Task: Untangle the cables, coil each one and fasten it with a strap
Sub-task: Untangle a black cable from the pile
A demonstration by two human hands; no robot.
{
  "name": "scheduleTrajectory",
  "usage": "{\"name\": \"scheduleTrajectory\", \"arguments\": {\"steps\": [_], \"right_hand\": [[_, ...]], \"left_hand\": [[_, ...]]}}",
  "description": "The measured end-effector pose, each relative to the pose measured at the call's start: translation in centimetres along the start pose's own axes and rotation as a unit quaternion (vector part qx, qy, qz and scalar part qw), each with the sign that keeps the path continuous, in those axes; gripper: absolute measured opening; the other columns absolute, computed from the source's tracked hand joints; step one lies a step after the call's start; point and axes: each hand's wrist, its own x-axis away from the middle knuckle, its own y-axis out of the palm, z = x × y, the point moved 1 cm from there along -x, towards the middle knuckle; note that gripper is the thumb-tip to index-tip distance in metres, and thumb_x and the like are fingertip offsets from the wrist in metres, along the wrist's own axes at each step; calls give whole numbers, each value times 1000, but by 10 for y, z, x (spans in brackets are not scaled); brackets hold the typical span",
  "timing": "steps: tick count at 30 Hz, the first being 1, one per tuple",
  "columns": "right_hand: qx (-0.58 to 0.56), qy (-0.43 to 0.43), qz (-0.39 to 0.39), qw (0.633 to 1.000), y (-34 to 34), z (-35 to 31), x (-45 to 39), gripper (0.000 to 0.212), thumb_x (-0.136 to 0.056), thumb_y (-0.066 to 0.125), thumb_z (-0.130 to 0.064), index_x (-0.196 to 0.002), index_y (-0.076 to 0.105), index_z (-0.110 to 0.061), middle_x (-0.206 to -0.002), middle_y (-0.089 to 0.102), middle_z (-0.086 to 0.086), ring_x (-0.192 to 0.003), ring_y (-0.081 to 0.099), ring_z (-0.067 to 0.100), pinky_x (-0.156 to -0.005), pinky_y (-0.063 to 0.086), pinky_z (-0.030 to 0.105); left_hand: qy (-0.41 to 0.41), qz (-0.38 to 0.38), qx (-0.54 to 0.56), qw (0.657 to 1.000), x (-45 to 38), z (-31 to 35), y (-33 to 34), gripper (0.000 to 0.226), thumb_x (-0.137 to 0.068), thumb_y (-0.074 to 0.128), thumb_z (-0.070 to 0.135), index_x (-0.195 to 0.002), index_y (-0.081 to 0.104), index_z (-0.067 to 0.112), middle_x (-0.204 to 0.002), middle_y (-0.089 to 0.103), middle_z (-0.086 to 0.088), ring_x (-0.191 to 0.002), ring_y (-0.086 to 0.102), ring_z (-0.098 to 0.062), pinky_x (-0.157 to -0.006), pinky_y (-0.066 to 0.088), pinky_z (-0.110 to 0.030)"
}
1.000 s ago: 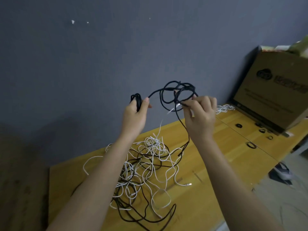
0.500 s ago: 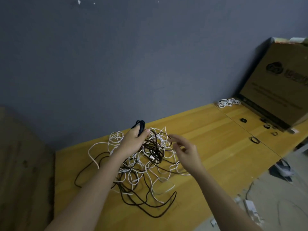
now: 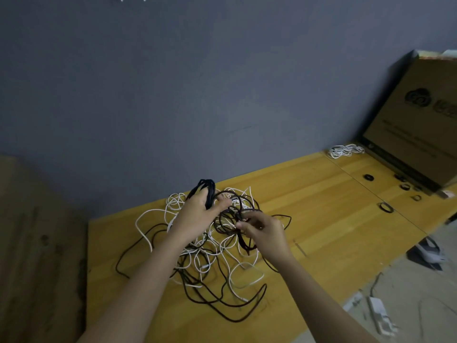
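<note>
While the left hand (image 3: 197,214) keeps its grip on the part-wound bundle of thin black cable (image 3: 206,191), both hands have dropped from chest height to the heap of tangled black and white cables (image 3: 210,258) on the yellow wooden tabletop (image 3: 321,219). Further right, the right hand (image 3: 265,233), briefly empty half a second ago, now pinches dark loops (image 3: 228,219). Coiling looks paused; more freeing seems needed.

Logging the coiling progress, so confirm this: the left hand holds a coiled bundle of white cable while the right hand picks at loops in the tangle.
Wrong on colour: the bundle gripped by the left hand is black, as the head view shows. The right hand does pick at loops in the tangle.
</note>
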Motion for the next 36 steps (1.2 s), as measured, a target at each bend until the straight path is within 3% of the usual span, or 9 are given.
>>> {"name": "scheduleTrajectory", "arguments": {"steps": [5, 8, 12, 15, 19, 24, 29, 33, 36], "right_hand": [[6, -78, 52, 996, -2, -14, 1, 8, -87, 69, -22, -94, 73, -23, -76, 69, -8, -70, 63, 3, -61, 47, 14], [3, -83, 47, 995, -2, -19, 0, 18, -95, 58, -19, -80, 63, -30, -66, 64, -6, -58, 56, 6, -53, 42, 18], [-5, -43, 40, 998, -1, -11, -3, 17, -100, 47, -25, -87, 58, -28, -57, 49, -3, -48, 41, 12, -47, 37, 39], [26, -27, 80, 996, -11, -7, -11, 9, -99, 48, -24, -100, 56, -26, -53, 44, -4, -46, 36, 13, -45, 33, 34], [60, 5, 130, 990, -36, -1, -26, 15, -98, 50, -17, -90, 63, -19, -49, 45, -6, -38, 31, 8, -42, 24, 24], [-81, 129, 221, 963, -55, 9, -38, 17, -99, 46, -11, -100, 61, -3, -58, 49, 5, -38, 53, 5, -47, 47, 23], [-172, 143, 239, 945, -51, 8, -32, 20, -103, 35, -15, -107, 51, -4, -69, 56, 8, -58, 63, 23, -67, 54, 40], [142, 10, 204, 969, -40, 0, -26, 25, -97, 46, -11, -122, 48, -11, -117, 53, 8, -110, 47, 27, -88, 37, 34], [271, -163, 244, 917, -23, -18, -19, 29, -90, 56, -14, -119, 56, -13, -121, 48, 8, -108, 38, 20, -87, 34, 30]], "left_hand": [[-65, -44, -57, 995, 1, -9, 8, 46, -76, 66, 61, -95, 59, 19, -84, 63, 5, -80, 61, -14, -72, 51, -37], [-59, -57, 11, 997, 1, -6, 10, 22, -85, 66, 44, -82, 62, 23, -75, 64, 6, -71, 61, -13, -69, 47, -33], [-46, -47, -29, 997, -4, 2, 12, 27, -92, 59, 30, -71, 52, 15, -61, 46, 3, -56, 45, -16, -57, 30, -30], [-29, -20, -98, 995, -11, 6, 9, 24, -92, 57, 31, -76, 51, 14, -68, 51, 2, -63, 51, -18, -57, 35, -31], [-26, 28, -158, 987, -20, 1, -4, 13, -90, 57, 31, -94, 58, 19, -90, 62, 4, -81, 60, -20, -73, 52, -38], [-48, 47, -183, 981, -27, -4, -20, 6, -92, 57, 34, -95, 56, 28, -74, 64, 2, -62, 61, -18, -59, 48, -31], [-35, 9, -133, 991, -29, -10, -18, 8, -89, 62, 31, -93, 59, 26, -84, 64, 3, -77, 62, -18, -75, 54, -41], [-44, 5, -79, 996, -29, -12, -17, 9, -88, 62, 31, -92, 61, 23, -86, 64, 3, -82, 61, -20, -78, 52, -39], [-44, -1, -52, 998, -28, -5, -13, 10, -89, 63, 26, -94, 62, 18, -85, 62, 4, -82, 60, -20, -70, 46, -32]]}}
